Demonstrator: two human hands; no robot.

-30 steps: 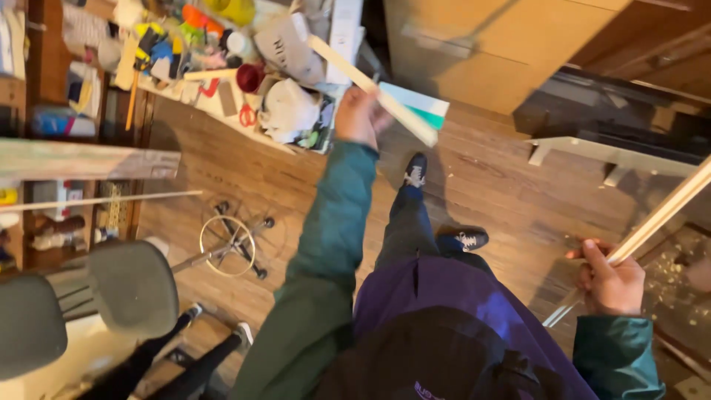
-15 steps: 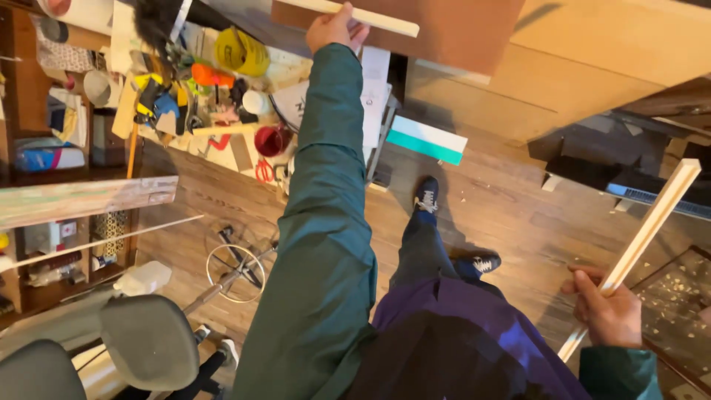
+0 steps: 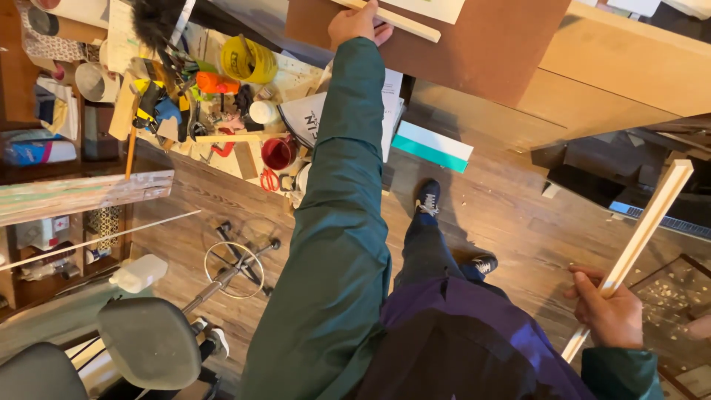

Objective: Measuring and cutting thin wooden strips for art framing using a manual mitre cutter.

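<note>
My left hand (image 3: 354, 22) reaches far forward, sleeve in dark green, and grips a pale wooden strip (image 3: 404, 22) that lies across a brown board (image 3: 474, 44) at the top of the view. My right hand (image 3: 611, 315) is low at the right, closed around a long pale wooden slat (image 3: 644, 230) that slants up to the right. Below me I see my purple garment, dark trousers and two dark shoes on the wooden floor.
A cluttered workbench (image 3: 311, 74) carries a yellow cup (image 3: 248, 59), a red cup (image 3: 278, 153), red scissors (image 3: 268, 180) and several tools. A grey stool (image 3: 152, 341) stands at the lower left. A teal and white panel (image 3: 432, 146) lies on the floor. Wood shavings lie at the right.
My left arm has stretched further forward and the strip now rests on the brown board. The view has shifted towards the bench. My right hand still holds the slat.
</note>
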